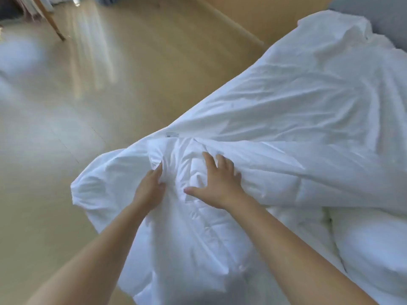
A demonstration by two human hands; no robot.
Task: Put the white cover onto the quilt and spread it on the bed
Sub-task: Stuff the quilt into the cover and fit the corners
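Note:
The white cover (pixel 297 102) lies wrinkled over the bed and runs from the far right down to a bunched end near me, with a small printed label (pixel 172 134) at its edge. The puffy white quilt (pixel 198 234) bulges out of that end and over the bed's side. My left hand (pixel 150 187) pinches a fold of white fabric at the bunched corner. Just to its right, my right hand (pixel 217 181) lies with fingers spread flat on the quilt, pressing it.
Pale wooden floor (pixel 88 106) fills the left half, with a wooden chair leg (pixel 52 23) at the far top left. A blurred white bundle (pixel 17 58) lies on the floor at the left edge. A plump white pillow (pixel 374 249) sits at the lower right.

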